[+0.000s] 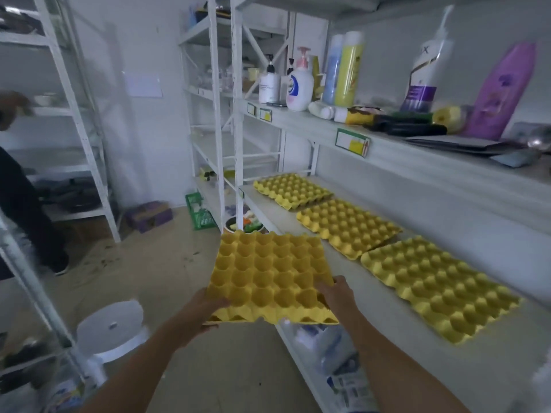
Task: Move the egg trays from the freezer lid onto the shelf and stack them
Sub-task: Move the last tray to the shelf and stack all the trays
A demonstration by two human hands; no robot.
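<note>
White metal shelf [343,281] runs along the right; three yellow egg trays lie on it in a row, none stacked: near tray [441,289], middle tray [347,229], far tray [292,190]. Near and middle trays touch at a corner. Fourth yellow tray [268,274] is held in the air just left of the shelf's front edge, roughly level, cups up. Left hand [205,308] grips its near left corner, fingers underneath. Right hand [337,293] grips the near right corner, fingers curled over the cups.
</note>
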